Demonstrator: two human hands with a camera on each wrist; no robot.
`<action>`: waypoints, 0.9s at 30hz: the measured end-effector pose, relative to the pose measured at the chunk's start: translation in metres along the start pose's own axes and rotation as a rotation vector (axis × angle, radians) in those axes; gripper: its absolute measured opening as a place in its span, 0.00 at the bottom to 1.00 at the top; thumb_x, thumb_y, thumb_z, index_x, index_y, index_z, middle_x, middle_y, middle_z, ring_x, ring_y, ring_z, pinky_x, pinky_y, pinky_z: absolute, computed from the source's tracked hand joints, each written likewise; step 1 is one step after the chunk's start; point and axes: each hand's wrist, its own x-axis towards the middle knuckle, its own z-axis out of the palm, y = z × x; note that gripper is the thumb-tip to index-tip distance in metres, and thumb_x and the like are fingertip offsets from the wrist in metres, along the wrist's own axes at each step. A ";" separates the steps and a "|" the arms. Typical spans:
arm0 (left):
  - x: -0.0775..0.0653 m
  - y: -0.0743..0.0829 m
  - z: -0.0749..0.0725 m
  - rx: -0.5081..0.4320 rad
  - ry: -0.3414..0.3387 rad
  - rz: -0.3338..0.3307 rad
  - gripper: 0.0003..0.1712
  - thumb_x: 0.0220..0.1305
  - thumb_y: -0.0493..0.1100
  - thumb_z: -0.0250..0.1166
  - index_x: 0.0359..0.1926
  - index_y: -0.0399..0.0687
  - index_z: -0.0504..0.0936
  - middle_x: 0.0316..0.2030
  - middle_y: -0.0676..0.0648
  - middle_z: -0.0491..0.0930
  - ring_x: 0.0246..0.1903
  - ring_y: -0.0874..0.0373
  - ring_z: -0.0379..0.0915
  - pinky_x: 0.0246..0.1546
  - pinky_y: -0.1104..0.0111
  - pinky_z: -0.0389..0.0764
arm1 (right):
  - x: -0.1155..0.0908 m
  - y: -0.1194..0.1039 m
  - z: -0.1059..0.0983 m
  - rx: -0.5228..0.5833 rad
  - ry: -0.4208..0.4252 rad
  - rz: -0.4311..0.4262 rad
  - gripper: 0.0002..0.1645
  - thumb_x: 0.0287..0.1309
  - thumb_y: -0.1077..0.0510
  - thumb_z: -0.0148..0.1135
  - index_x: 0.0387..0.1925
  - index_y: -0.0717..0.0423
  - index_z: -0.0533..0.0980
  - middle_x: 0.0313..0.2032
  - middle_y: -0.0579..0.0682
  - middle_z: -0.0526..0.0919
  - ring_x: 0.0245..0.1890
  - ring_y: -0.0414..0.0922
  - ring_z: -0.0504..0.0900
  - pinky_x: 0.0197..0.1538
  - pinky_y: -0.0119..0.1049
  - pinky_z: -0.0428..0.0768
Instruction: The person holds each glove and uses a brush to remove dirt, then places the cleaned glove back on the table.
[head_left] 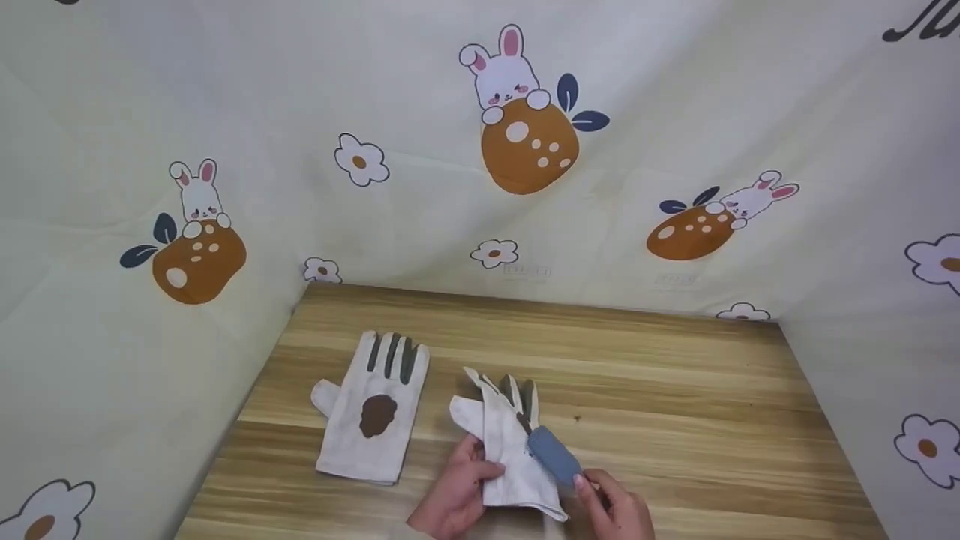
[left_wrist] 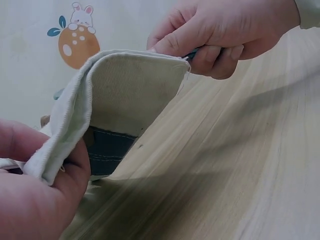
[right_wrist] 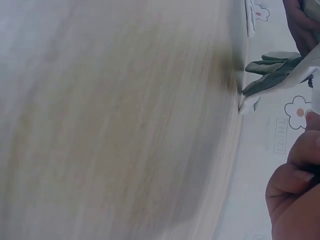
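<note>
Head view shows us two hands at work on a white cloth glove with dark grey strips along its fingers (head_left: 504,450). We see the left hand (head_left: 456,491) at the glove's left side, near the cuff. Its grip is clamped on the cloth, with the thumb on top and fingers behind. The glove is tipped up, and its fingers point away from us.

We see the right hand (head_left: 616,506) on the other side. Its grip is pinched on the low end of a flat, blue-grey piece with round corners (head_left: 553,456). That piece lies across the right side of the glove, just under the glove's fingers. We cannot tell if it is part of the glove or a thing of its own. From the left wrist, we see the right hand's fingers curled at the far corner of the glove, with a bit of dark blue showing between them. We also see a dark blue band with stitches (left_wrist: 111,151) on the glove's low side.

A second white cloth glove (head_left: 345,446) lies flat to the left, near the left hand but not touching it. It has a bumpy brown patch (head_left: 378,415) in the middle. Under it all we see a brown wood-striped table (head_left: 712,390). Behind is a pale cloth (head_left: 420,225) with bunnies, orange fruit and white flowers.
</note>
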 end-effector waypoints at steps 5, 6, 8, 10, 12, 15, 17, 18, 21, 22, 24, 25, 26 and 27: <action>-0.001 -0.001 0.000 -0.020 -0.005 -0.009 0.40 0.47 0.20 0.49 0.64 0.30 0.48 0.60 0.36 0.60 0.57 0.47 0.59 0.59 0.56 0.62 | 0.001 -0.004 0.002 0.111 -0.011 0.105 0.10 0.58 0.44 0.56 0.33 0.42 0.78 0.12 0.37 0.71 0.13 0.34 0.67 0.17 0.27 0.67; -0.001 -0.001 0.000 -0.026 -0.006 -0.012 0.40 0.48 0.20 0.49 0.65 0.31 0.48 0.60 0.36 0.60 0.58 0.46 0.59 0.59 0.55 0.62 | 0.001 -0.005 0.002 0.162 -0.013 0.104 0.09 0.58 0.45 0.56 0.32 0.42 0.78 0.12 0.38 0.71 0.12 0.34 0.67 0.17 0.27 0.67; -0.001 0.000 0.000 -0.044 -0.004 -0.018 0.41 0.48 0.20 0.49 0.66 0.33 0.47 0.61 0.36 0.59 0.58 0.46 0.59 0.59 0.55 0.62 | 0.001 -0.009 0.005 0.255 -0.039 0.071 0.08 0.59 0.47 0.57 0.32 0.44 0.78 0.12 0.40 0.71 0.12 0.35 0.67 0.16 0.28 0.67; 0.000 -0.001 0.001 -0.059 -0.009 -0.015 0.41 0.48 0.20 0.48 0.66 0.33 0.47 0.62 0.36 0.59 0.59 0.45 0.59 0.59 0.54 0.62 | 0.002 -0.012 0.007 0.323 -0.072 0.006 0.06 0.59 0.50 0.57 0.31 0.45 0.79 0.12 0.40 0.71 0.13 0.34 0.67 0.16 0.28 0.68; 0.000 -0.001 0.001 -0.066 -0.007 -0.017 0.41 0.49 0.20 0.48 0.66 0.34 0.48 0.62 0.37 0.59 0.58 0.46 0.59 0.58 0.54 0.63 | 0.002 -0.012 0.008 0.329 -0.097 -0.049 0.06 0.59 0.52 0.57 0.31 0.46 0.79 0.13 0.38 0.71 0.13 0.34 0.68 0.17 0.28 0.69; 0.000 -0.002 0.001 -0.058 -0.002 -0.014 0.41 0.48 0.19 0.48 0.65 0.33 0.48 0.62 0.37 0.58 0.58 0.46 0.59 0.58 0.54 0.63 | 0.002 -0.010 0.008 0.284 -0.113 -0.062 0.06 0.59 0.51 0.57 0.32 0.45 0.78 0.14 0.36 0.72 0.15 0.33 0.69 0.18 0.27 0.70; -0.001 -0.002 0.000 -0.041 0.006 -0.019 0.41 0.49 0.20 0.48 0.65 0.34 0.48 0.62 0.37 0.58 0.58 0.46 0.59 0.58 0.55 0.63 | 0.003 -0.007 0.006 0.249 -0.124 -0.039 0.07 0.59 0.49 0.56 0.32 0.44 0.79 0.15 0.36 0.74 0.16 0.33 0.70 0.21 0.27 0.71; -0.001 -0.002 0.000 -0.036 0.011 -0.021 0.41 0.49 0.20 0.48 0.65 0.34 0.48 0.62 0.37 0.58 0.58 0.46 0.59 0.58 0.55 0.63 | 0.003 -0.006 0.006 0.234 -0.130 -0.031 0.08 0.59 0.47 0.56 0.33 0.44 0.79 0.15 0.36 0.74 0.16 0.33 0.71 0.21 0.27 0.71; -0.002 -0.002 -0.001 -0.017 0.021 -0.023 0.40 0.49 0.20 0.49 0.65 0.34 0.49 0.60 0.37 0.61 0.56 0.47 0.62 0.57 0.56 0.65 | 0.005 -0.004 0.004 0.175 -0.134 -0.029 0.10 0.59 0.46 0.55 0.34 0.43 0.79 0.16 0.36 0.75 0.16 0.33 0.70 0.21 0.27 0.71; -0.002 -0.003 -0.001 -0.011 0.020 -0.024 0.39 0.49 0.21 0.49 0.64 0.33 0.49 0.59 0.37 0.62 0.56 0.47 0.62 0.57 0.56 0.65 | 0.005 -0.003 0.003 0.150 -0.128 -0.025 0.10 0.60 0.45 0.55 0.34 0.42 0.79 0.15 0.36 0.74 0.15 0.33 0.70 0.20 0.27 0.70; -0.003 -0.002 -0.001 0.000 0.017 -0.024 0.38 0.49 0.21 0.49 0.63 0.32 0.50 0.57 0.37 0.64 0.54 0.47 0.64 0.55 0.56 0.66 | 0.006 -0.002 0.003 0.108 -0.112 -0.008 0.11 0.59 0.43 0.54 0.33 0.42 0.79 0.14 0.36 0.73 0.14 0.33 0.68 0.20 0.27 0.69; -0.004 -0.002 -0.001 0.008 0.014 -0.025 0.38 0.48 0.21 0.49 0.63 0.32 0.50 0.56 0.37 0.65 0.54 0.48 0.64 0.55 0.56 0.66 | 0.007 -0.001 0.002 0.091 -0.112 0.011 0.12 0.59 0.42 0.54 0.33 0.42 0.78 0.15 0.37 0.73 0.14 0.33 0.68 0.20 0.27 0.68; -0.004 -0.002 -0.001 0.014 0.010 -0.025 0.38 0.48 0.21 0.49 0.63 0.32 0.50 0.56 0.38 0.65 0.54 0.48 0.64 0.55 0.57 0.66 | 0.007 -0.001 0.002 0.080 -0.115 0.039 0.13 0.59 0.41 0.53 0.33 0.41 0.78 0.15 0.37 0.74 0.14 0.33 0.68 0.20 0.27 0.68; -0.004 -0.002 -0.001 0.020 0.008 -0.027 0.38 0.48 0.21 0.49 0.63 0.31 0.49 0.56 0.38 0.65 0.53 0.48 0.64 0.55 0.57 0.66 | 0.007 -0.001 0.001 0.077 -0.122 0.069 0.15 0.58 0.40 0.53 0.34 0.41 0.78 0.15 0.38 0.75 0.14 0.34 0.69 0.20 0.27 0.68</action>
